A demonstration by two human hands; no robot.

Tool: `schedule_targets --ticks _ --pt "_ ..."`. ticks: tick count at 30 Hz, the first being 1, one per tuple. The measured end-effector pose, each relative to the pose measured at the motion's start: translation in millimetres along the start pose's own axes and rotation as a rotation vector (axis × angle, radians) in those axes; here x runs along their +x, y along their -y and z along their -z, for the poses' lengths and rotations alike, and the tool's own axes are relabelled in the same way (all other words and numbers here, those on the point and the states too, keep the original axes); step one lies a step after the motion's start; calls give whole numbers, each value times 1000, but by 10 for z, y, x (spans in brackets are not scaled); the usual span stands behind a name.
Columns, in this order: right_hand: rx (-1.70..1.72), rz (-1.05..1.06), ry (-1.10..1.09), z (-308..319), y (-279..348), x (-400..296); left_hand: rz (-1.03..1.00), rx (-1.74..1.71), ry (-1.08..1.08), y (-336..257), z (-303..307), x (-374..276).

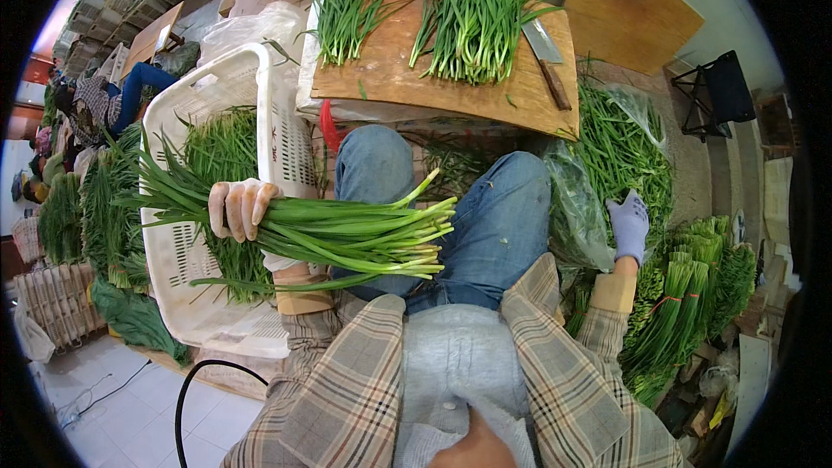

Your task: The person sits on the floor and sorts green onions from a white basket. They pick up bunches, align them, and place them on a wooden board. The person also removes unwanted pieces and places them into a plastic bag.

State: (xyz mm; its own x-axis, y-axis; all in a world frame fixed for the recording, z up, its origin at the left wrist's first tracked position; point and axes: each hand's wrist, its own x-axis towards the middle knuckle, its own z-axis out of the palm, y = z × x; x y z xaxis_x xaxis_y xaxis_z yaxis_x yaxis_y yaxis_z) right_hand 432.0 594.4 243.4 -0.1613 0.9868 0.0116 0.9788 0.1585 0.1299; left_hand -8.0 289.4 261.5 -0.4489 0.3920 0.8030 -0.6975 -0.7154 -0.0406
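My left hand (241,208), in a stained white glove, is closed around a bunch of garlic chives (351,234). The bunch lies crosswise above my lap, pale stem ends to the right and leaf tips over a white plastic crate (265,117). More chives (224,143) fill part of that crate. My right hand (629,224), in a lavender knit glove, rests at a clear plastic bag (578,208) of loose chives (624,136). Its fingertips point into the greens, and whether they grip any is hidden.
Ahead, a wooden board (390,88) bears two chive piles (478,26) and a cleaver (546,58). Banded bundles (676,286) stand at right, near a black folding stool (715,94). A person (104,101) sits at far left among bundled greens (114,208). A black cable (188,390) curves at lower left.
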Motion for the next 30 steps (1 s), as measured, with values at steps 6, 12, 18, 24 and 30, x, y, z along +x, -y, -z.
schedule_targets --ticks 6,12,18,24,30 --pt "956 687 332 255 1703 -558 0 46 -43 50 -119 20" --pt "1552 500 1204 273 2276 -832 57 55 95 -41 -60 64" --pt "1598 594 1171 293 2255 -853 71 54 92 -62 -38 14" --pt "1628 591 1116 279 2242 -914 40 50 46 -36 -48 13" --pt "1531 691 909 79 2266 -916 49 64 47 -45 -83 35"
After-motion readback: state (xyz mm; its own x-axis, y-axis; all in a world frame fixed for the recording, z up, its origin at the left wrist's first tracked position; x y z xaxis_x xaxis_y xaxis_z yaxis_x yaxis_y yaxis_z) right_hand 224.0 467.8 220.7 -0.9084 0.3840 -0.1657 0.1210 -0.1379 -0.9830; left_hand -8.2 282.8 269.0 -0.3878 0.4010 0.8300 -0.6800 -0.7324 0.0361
